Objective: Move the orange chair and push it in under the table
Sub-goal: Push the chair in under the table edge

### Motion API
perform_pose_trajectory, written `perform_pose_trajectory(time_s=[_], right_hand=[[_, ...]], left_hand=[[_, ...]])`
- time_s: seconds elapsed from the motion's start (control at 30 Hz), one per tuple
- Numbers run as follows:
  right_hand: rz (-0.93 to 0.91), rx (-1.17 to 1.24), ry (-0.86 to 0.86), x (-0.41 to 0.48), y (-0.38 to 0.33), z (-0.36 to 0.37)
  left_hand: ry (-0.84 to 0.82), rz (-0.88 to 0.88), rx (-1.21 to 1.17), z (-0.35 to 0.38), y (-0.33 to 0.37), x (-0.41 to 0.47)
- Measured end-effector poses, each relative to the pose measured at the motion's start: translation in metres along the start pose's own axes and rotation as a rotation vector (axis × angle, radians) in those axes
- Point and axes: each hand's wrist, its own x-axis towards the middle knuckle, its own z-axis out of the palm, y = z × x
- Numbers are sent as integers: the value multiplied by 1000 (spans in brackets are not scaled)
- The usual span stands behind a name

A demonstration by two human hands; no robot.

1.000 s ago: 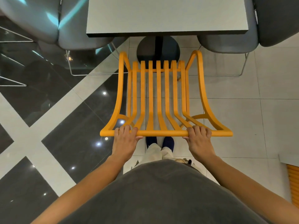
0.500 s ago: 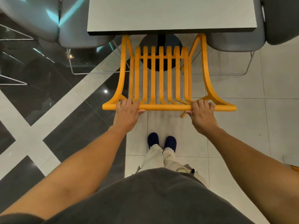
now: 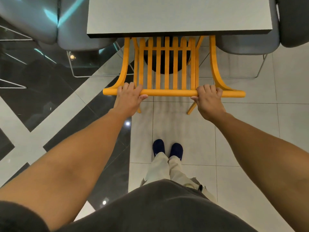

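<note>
The orange chair (image 3: pixel 167 71), made of slats with curved arms, stands straight ahead of me. Its front part is hidden beneath the near edge of the grey table (image 3: pixel 178 14). The chair's top rail runs across the view at mid height. My left hand (image 3: pixel 128 97) is wrapped around the left part of that rail. My right hand (image 3: pixel 208 99) grips the right part of the same rail. Both arms are stretched forward. The table's dark round base shows through the slats.
Grey padded chairs (image 3: pixel 83 37) with wire legs stand at the table's left side, and more grey chairs (image 3: pixel 247 46) at its right. The floor has light tiles on the right and glossy dark tiles with white bands on the left. My feet (image 3: pixel 167 149) stand behind the chair.
The orange chair has slid forward away from me, and its front has gone under the table edge. Both hands kept hold of the top rail and my arms stretched out.
</note>
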Motion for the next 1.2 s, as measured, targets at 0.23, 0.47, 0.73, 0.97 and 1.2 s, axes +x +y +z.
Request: perform_pose_trajectory(time_s=[0.23, 0.47, 0.73, 0.97, 1.2], right_hand=[[-13, 39, 11, 32, 7, -10], [-30, 47, 15, 29, 12, -7], [-34, 45, 0, 29, 36, -12], [30, -5, 3, 32, 5, -2], [-10, 17, 41, 29, 18, -3]], left_hand=[[-20, 16, -29, -7, -10, 43], [-34, 11, 2, -3, -5, 39], [-40, 7, -21, -4, 19, 37], [-25, 56, -7, -7, -12, 39], [-10, -8, 29, -4, 7, 38]])
